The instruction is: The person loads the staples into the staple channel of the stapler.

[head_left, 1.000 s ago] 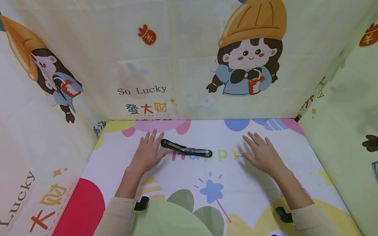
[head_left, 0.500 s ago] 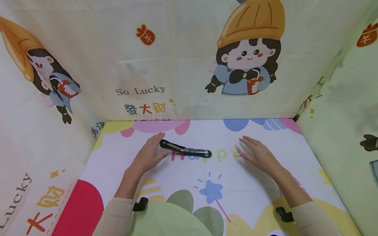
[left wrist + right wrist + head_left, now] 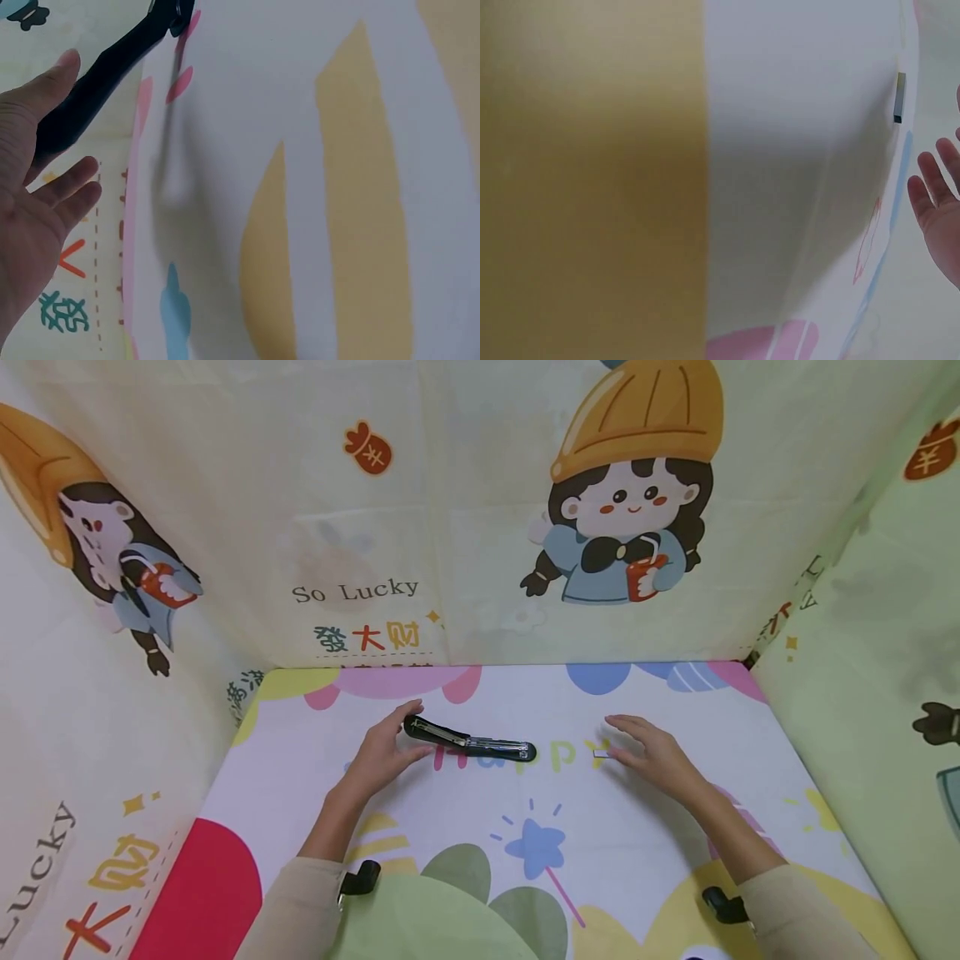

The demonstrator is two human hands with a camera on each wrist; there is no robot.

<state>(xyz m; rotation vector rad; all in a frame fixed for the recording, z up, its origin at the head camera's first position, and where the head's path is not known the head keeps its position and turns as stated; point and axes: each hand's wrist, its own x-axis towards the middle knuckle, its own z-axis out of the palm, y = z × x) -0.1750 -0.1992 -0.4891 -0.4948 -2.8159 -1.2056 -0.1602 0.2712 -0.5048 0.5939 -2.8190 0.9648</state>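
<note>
A black stapler (image 3: 498, 749), folded wide apart, lies across the printed word on the tabletop. My left hand (image 3: 373, 762) is at its left end, thumb on the near side and fingers on the far side, with a gap showing between them. In the left wrist view the thumb overlaps the dark body of the stapler (image 3: 105, 84), while the fingers stay loosely bent. My right hand (image 3: 662, 762) hovers by a small strip of staples (image 3: 602, 754), its fingers relaxed and holding nothing. The right wrist view shows the silvery strip beyond the fingertips (image 3: 915, 184).
A white cloth with colourful prints covers the table (image 3: 480, 802). Behind it hangs a pale curtain (image 3: 480, 527) with cartoon figures, and similar curtains flank both sides. Dark wrist camera mounts (image 3: 362, 878) stick out from both sleeves.
My left fingers, spread before, have bent in around the stapler's left end. The right fingers have drawn together and dropped slightly near the staples. Stapler and staples stay in place.
</note>
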